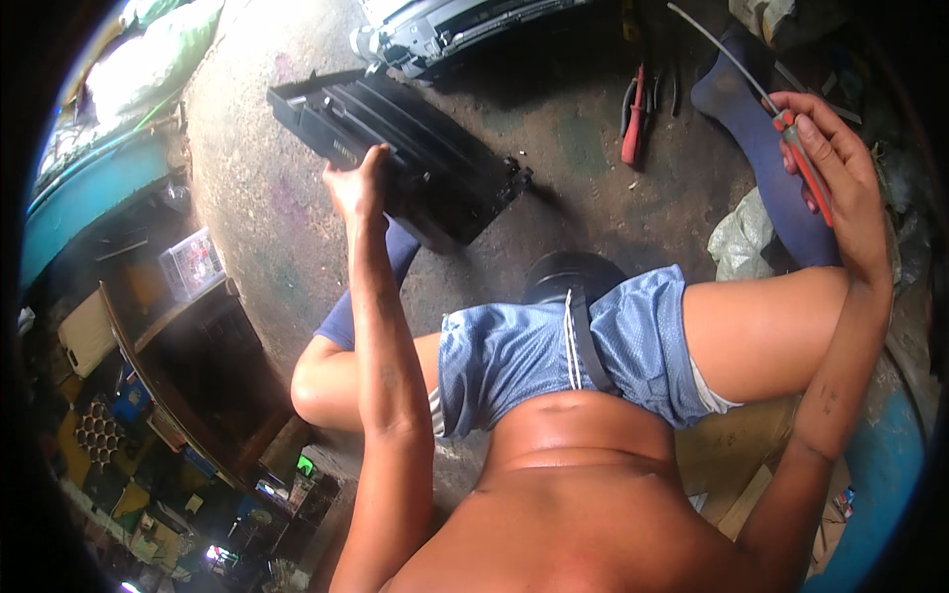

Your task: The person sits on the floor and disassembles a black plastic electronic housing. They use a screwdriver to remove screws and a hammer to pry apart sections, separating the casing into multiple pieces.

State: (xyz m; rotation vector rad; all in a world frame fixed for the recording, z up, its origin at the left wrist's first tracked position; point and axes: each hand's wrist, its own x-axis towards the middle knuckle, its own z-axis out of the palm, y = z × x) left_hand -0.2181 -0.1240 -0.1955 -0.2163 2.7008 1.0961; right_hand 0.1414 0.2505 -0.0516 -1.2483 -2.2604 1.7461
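My left hand (358,186) is closed on the near edge of a black plastic printer panel (425,138), thumb on top. The panel is long and ribbed, tilted, and held above the floor in front of my left leg; my fingers beneath it are hidden. Off to the right, my right hand (835,163) grips a screwdriver (806,158) by its red and grey handle. Its long thin shaft points up and to the left, apart from the panel. Beyond the panel stands a grey and black printer body (455,35), cut off by the top of the view.
Red-handled pliers (635,124) and other slim tools lie on the stained concrete floor (282,198). A clear plastic box (193,265) sits at the left by a dark wooden cabinet (198,366). A crumpled pale sack (741,237) lies by my right leg.
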